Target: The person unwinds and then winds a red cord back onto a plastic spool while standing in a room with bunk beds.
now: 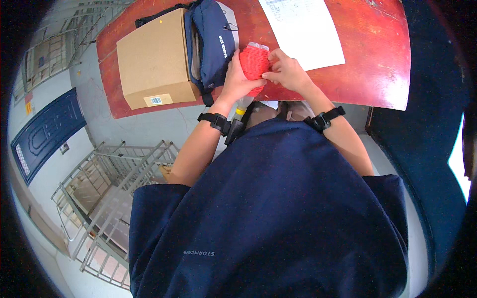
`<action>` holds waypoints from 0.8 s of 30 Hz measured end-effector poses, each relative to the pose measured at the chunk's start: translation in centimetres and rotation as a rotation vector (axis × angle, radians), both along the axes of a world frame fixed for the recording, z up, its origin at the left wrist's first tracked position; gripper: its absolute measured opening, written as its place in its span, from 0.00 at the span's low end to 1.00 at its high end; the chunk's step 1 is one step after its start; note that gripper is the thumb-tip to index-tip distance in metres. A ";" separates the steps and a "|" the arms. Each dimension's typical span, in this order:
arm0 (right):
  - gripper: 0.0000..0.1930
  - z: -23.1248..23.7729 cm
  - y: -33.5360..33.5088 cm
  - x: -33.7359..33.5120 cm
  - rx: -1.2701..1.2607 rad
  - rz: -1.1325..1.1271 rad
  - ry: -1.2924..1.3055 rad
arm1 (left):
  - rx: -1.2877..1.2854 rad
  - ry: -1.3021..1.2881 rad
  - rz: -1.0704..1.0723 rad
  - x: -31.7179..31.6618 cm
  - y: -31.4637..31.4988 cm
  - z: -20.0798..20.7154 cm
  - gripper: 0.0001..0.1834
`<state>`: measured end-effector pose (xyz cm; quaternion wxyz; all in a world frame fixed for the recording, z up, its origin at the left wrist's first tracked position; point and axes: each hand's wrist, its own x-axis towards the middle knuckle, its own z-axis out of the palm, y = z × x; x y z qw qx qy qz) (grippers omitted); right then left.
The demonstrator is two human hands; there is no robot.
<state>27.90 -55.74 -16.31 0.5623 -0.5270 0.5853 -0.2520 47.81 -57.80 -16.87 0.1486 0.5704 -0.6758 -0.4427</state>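
Observation:
A clear plastic bottle (pixel 245 102) wound with red cord (pixel 254 62) is between my hands at the table's near edge. Its yellow-capped neck points down toward me, and its clear base faces away. My left hand (pixel 236 80) is wrapped round the bottle from the left, thumb along the cord. From the right, my right hand (pixel 289 73) pinches with thumb and index finger against the side of the windings. It appears to grip the red cord there, though the fingertips partly hide the spot. Black straps with small devices sit on both my wrists.
On the red table (pixel 377 54), a cardboard box (pixel 154 59) lies at the left beside a dark blue bag (pixel 218 49). A white printed sheet (pixel 308 39) lies at the right. Metal railings (pixel 119 193) and a dark blue door (pixel 49 131) stand off to the left.

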 end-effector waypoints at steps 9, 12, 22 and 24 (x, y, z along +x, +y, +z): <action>0.26 0.6 -0.1 0.6 0.115 -0.063 0.001 | 0.021 0.099 -0.003 0.6 -0.3 -0.1 0.65; 0.26 0.8 0.0 0.8 0.129 -0.094 -0.021 | 0.049 0.122 -0.020 0.9 -0.4 -0.2 0.63; 0.25 0.8 0.0 1.0 0.136 -0.117 -0.072 | 0.308 0.360 0.142 1.3 -1.2 -1.2 0.40; 0.25 1.2 -0.2 1.0 0.159 -0.110 -0.057 | 0.333 0.390 0.191 1.5 -1.2 -1.4 0.38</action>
